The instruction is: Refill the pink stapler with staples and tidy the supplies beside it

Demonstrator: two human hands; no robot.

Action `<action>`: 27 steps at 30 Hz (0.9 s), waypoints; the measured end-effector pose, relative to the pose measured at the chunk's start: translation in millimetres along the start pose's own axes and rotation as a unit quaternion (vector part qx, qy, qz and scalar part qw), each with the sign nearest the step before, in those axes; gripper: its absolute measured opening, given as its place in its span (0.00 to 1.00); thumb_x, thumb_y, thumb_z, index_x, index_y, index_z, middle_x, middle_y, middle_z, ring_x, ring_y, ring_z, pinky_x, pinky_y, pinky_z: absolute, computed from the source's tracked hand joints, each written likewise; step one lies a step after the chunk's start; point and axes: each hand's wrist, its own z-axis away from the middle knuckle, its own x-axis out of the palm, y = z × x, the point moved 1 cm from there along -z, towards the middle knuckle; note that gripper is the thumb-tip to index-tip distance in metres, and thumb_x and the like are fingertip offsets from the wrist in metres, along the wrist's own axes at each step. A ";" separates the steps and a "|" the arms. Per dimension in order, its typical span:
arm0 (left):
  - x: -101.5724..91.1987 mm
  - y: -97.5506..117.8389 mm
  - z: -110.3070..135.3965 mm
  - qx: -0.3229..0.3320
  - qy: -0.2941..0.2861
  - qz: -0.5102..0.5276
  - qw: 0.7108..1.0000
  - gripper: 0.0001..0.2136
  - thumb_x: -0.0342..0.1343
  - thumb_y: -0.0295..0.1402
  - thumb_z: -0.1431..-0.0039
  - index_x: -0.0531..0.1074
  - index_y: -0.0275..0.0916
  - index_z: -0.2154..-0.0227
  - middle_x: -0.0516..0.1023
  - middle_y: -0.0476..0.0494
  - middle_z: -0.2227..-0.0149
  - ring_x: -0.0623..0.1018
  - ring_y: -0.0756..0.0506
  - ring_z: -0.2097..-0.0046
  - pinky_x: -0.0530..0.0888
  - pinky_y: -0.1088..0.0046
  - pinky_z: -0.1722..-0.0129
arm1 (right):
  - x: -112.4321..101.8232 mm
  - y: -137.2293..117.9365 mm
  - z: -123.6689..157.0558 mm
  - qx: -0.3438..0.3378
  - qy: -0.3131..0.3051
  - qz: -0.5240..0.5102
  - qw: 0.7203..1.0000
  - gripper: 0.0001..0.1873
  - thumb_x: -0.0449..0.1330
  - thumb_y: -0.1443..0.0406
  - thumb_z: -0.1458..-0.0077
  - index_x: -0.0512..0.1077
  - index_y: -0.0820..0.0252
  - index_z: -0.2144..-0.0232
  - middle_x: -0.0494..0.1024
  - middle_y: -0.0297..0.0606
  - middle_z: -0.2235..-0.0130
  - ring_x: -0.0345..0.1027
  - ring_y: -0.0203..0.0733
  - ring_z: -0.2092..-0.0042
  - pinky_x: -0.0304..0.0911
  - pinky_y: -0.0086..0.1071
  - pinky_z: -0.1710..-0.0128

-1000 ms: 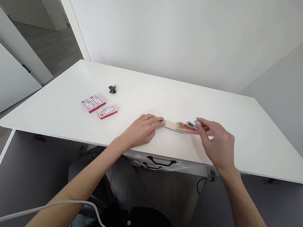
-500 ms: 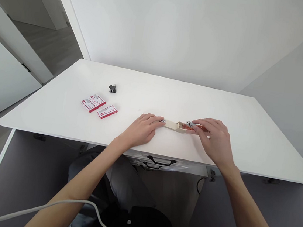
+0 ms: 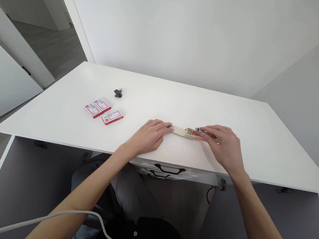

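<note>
I see the opened stapler [image 3: 179,131] lying roughly parallel to the front edge of the tabletop [image 3: 156,95], slightly right of its middle. My left hand [image 3: 150,136] has fingers touching its metal tip; I cannot tell whether they grip it. My right hand [image 3: 226,146] pinches a grey metal piece [image 3: 198,129] at the stapler's reddish half. Three red-and-white boxes [image 3: 112,117] lie toward the left edge, a small black tool [image 3: 118,93] nearer the far left corner.
</note>
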 end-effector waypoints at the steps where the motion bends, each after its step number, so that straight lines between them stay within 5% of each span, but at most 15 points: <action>1: 0.0 0.0 -0.1 0.000 0.000 0.001 1.000 0.23 0.46 0.23 0.29 0.73 0.41 0.36 0.74 0.41 0.32 0.73 0.37 0.35 0.71 0.52 0.36 | 0.3 -0.4 -0.5 0.000 -0.001 -0.001 1.000 0.13 0.60 0.55 0.30 0.86 0.46 0.57 0.88 0.37 0.51 0.76 0.59 0.44 0.70 0.57 0.44; 7: 0.1 0.0 -0.3 -0.002 -0.002 0.004 1.000 0.23 0.46 0.23 0.29 0.73 0.42 0.36 0.74 0.41 0.32 0.73 0.37 0.35 0.71 0.51 0.36 | 0.2 -1.2 2.2 0.007 -0.004 -0.015 1.000 0.15 0.64 0.49 0.33 0.85 0.46 0.53 0.87 0.38 0.50 0.78 0.60 0.45 0.71 0.58 0.43; 11: 0.1 -0.3 -0.1 -0.005 -0.003 0.006 1.000 0.23 0.45 0.23 0.29 0.73 0.41 0.36 0.74 0.42 0.31 0.73 0.37 0.35 0.71 0.51 0.35 | -7.8 6.4 12.5 0.037 0.017 -0.033 0.999 0.26 0.66 0.44 0.36 0.79 0.48 0.42 0.84 0.44 0.43 0.80 0.59 0.46 0.73 0.56 0.43; 16: 0.4 -0.4 -0.4 -0.006 0.000 0.010 1.000 0.23 0.45 0.23 0.28 0.73 0.42 0.36 0.74 0.42 0.32 0.73 0.37 0.36 0.71 0.51 0.36 | -18.8 29.6 26.0 0.150 0.027 -0.082 0.985 0.33 0.71 0.42 0.43 0.77 0.49 0.41 0.82 0.45 0.40 0.80 0.58 0.49 0.76 0.53 0.48; 20: 1.0 -0.8 -0.4 -0.009 0.001 0.012 1.000 0.25 0.46 0.23 0.29 0.73 0.44 0.35 0.74 0.42 0.32 0.73 0.38 0.36 0.72 0.51 0.36 | -15.9 40.8 30.5 0.219 -0.021 -0.232 0.947 0.29 0.72 0.45 0.44 0.79 0.50 0.44 0.85 0.43 0.45 0.80 0.51 0.55 0.77 0.48 0.53; 27: 0.0 -0.8 -0.8 -0.012 -0.002 0.025 1.000 0.24 0.45 0.23 0.29 0.75 0.44 0.36 0.75 0.44 0.32 0.73 0.37 0.36 0.71 0.50 0.35 | -8.0 23.3 21.4 0.173 0.019 -0.310 0.935 0.18 0.71 0.53 0.40 0.80 0.52 0.51 0.85 0.45 0.45 0.78 0.49 0.57 0.75 0.45 0.59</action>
